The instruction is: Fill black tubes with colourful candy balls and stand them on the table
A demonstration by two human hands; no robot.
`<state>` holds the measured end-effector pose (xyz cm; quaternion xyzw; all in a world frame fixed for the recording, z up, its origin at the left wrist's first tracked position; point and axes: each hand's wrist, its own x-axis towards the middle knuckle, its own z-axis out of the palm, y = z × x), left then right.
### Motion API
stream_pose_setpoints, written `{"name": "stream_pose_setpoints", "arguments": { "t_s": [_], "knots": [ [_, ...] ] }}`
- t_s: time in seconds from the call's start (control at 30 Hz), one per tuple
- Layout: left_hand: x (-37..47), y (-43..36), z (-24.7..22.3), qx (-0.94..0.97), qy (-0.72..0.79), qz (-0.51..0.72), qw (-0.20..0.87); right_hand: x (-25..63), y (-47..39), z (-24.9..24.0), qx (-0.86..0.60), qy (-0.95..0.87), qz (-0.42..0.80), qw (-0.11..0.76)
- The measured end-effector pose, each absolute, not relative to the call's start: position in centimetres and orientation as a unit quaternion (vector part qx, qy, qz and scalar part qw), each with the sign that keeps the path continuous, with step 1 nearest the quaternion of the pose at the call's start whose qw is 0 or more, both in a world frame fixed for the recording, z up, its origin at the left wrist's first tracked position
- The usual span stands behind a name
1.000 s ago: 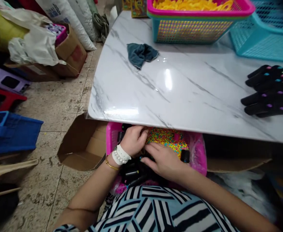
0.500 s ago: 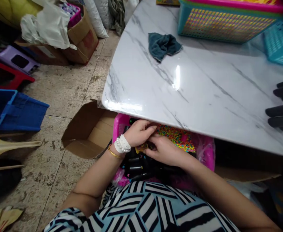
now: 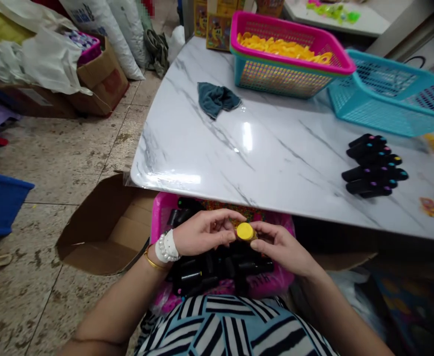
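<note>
At far left we note a blue bin (image 3: 4, 202) on the floor, then an open carton (image 3: 91, 232). Next, a pink basket (image 3: 158, 212) sits partly under the worktop (image 3: 180, 143), holding black tubes (image 3: 191, 278) and small multicoloured beads (image 3: 252, 214). Above it we see our left hand (image 3: 202, 233), loosely curled, thumb tip at the container's left side (we cannot tell whether it grips). A crumpled teal cloth (image 3: 217, 99) lies farther back. The yellow-capped container (image 3: 245, 231) is over the basket, between our hands, cap up. Our right hand (image 3: 282, 244) pinches its right side, thumb and fingers nearly closed. Rightward, black bottles (image 3: 368, 172) stand clustered near a turquoise basket (image 3: 372, 116).
</note>
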<state>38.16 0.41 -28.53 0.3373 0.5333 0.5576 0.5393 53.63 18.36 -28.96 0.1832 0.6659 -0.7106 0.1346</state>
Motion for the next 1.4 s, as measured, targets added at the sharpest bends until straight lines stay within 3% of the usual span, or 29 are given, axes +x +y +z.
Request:
{"name": "stream_pose_setpoints", "arguments": {
  "t_s": [0.13, 0.33, 1.03, 1.17, 1.4],
  "knots": [
    [39.2, 1.7, -29.2, 0.252, 0.512, 0.554, 0.606, 53.7, 17.9, -29.2, 0.18, 0.579, -0.779, 0.161],
    [38.8, 1.4, -29.5, 0.183, 0.485, 0.606, 0.604, 52.8, 17.0, -29.0, 0.196, 0.538, -0.816, 0.085],
    [38.9, 1.4, -30.6, 0.151, 0.386, 0.698, 0.584, 52.1, 14.4, -26.9, 0.243, 0.558, -0.79, -0.074],
    [39.6, 1.4, -29.5, 0.174, 0.445, 0.726, 0.495, 51.8, 13.8, -26.9, 0.257, 0.613, -0.727, -0.171],
    [40.9, 1.2, -28.1, 0.236, 0.601, 0.718, 0.261, 51.5, 12.8, -26.7, 0.165, 0.841, -0.454, -0.244]
  ]
}}
